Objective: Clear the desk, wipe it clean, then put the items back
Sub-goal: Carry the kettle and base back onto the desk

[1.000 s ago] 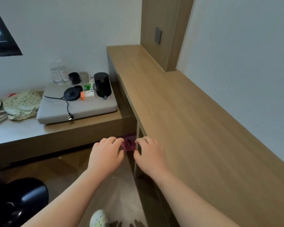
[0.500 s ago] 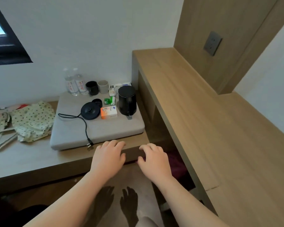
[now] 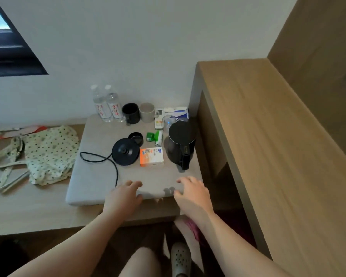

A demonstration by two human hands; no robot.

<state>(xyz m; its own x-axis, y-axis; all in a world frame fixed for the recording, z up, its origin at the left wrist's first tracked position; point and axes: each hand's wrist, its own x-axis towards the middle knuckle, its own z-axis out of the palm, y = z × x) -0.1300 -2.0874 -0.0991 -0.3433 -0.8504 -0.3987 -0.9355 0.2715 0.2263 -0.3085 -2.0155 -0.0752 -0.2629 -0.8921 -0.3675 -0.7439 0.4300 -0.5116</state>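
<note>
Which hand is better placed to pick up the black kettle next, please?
The right hand: it is open just in front of the black kettle, whose handle faces it, with the desk on that side. The left hand is nearer the kettle base.

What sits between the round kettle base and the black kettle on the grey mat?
In the head view, an orange-and-white box lies between the kettle base and the kettle, with small green items just behind it.
</note>
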